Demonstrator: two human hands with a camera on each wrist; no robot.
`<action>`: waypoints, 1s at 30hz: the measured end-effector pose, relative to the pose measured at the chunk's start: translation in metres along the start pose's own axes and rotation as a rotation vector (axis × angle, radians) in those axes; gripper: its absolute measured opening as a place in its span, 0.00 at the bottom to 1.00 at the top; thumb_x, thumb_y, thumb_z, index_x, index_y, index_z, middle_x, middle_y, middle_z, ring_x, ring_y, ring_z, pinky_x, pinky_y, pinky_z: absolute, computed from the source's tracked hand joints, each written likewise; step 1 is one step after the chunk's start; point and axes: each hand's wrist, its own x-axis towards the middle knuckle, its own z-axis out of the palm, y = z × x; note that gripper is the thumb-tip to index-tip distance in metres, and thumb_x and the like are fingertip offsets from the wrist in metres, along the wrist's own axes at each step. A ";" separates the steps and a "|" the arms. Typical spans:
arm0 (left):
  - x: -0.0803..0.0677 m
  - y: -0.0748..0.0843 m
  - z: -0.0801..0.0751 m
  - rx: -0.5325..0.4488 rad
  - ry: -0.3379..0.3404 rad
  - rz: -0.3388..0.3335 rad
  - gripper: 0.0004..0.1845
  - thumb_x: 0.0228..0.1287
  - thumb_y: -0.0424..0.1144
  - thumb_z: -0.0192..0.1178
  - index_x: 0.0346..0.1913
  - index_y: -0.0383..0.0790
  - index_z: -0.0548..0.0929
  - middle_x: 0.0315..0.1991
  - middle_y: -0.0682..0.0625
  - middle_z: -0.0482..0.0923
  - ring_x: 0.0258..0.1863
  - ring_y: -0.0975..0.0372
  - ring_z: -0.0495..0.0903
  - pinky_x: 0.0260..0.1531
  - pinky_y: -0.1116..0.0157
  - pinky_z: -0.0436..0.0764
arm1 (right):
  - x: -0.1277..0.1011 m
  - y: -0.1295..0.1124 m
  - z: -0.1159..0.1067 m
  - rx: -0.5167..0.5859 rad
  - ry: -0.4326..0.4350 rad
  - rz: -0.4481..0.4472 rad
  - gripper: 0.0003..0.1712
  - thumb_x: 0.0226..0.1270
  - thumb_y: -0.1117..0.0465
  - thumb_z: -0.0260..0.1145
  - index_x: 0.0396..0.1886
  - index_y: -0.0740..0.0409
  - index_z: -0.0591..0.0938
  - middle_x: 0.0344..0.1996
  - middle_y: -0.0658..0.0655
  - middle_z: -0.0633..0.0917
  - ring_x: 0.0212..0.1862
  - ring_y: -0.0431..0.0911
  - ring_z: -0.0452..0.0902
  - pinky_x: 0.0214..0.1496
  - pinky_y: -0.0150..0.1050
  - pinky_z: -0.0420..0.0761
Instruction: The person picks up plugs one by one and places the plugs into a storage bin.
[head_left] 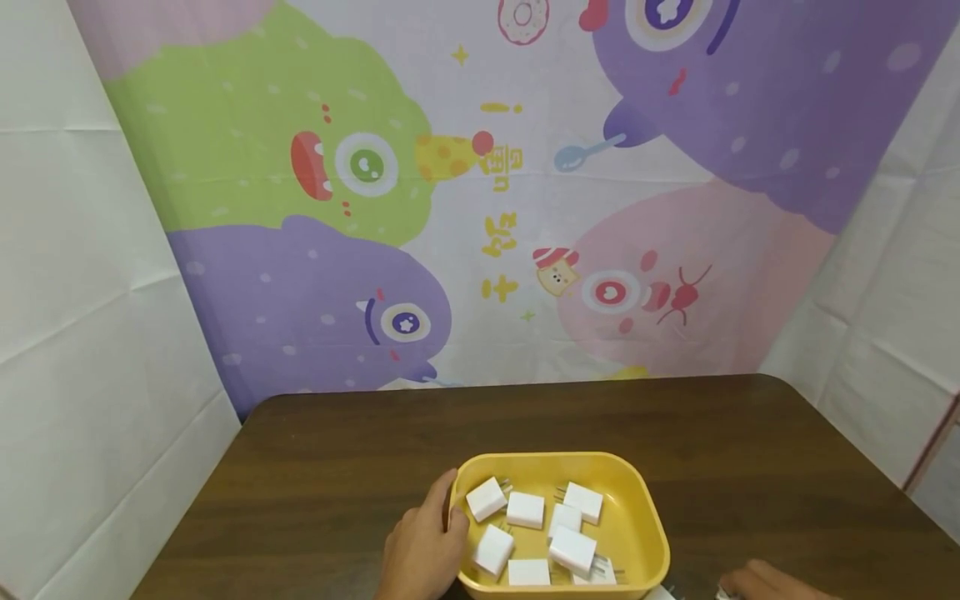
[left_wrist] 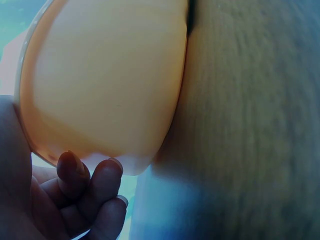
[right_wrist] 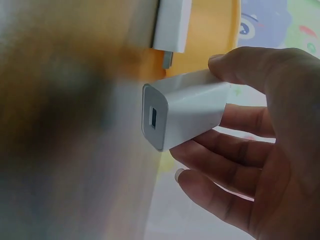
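On the brown table (head_left: 315, 467), yellow tub (head_left: 645, 525) gripped at its rim by left hand (head_left: 423, 550), white charger (right_wrist: 185, 115) pinched sideways between right hand (right_wrist: 260, 150) thumb and fingers

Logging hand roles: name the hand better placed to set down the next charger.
Right. The right hand already pinches a white charger beside the yellow tub, while the left hand grips the tub's rim.

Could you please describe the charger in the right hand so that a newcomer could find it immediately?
Start at the yellow tub on the brown table. Just right of it, the right hand holds a white charger. Unlike the others, it is outside the tub.
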 end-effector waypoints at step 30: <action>0.001 0.001 0.000 0.009 -0.013 -0.022 0.27 0.67 0.44 0.54 0.69 0.49 0.74 0.40 0.46 0.87 0.37 0.53 0.84 0.36 0.46 0.77 | 0.039 -0.035 -0.020 -0.142 -0.113 0.214 0.19 0.58 0.27 0.65 0.38 0.30 0.78 0.32 0.28 0.71 0.27 0.26 0.65 0.28 0.30 0.73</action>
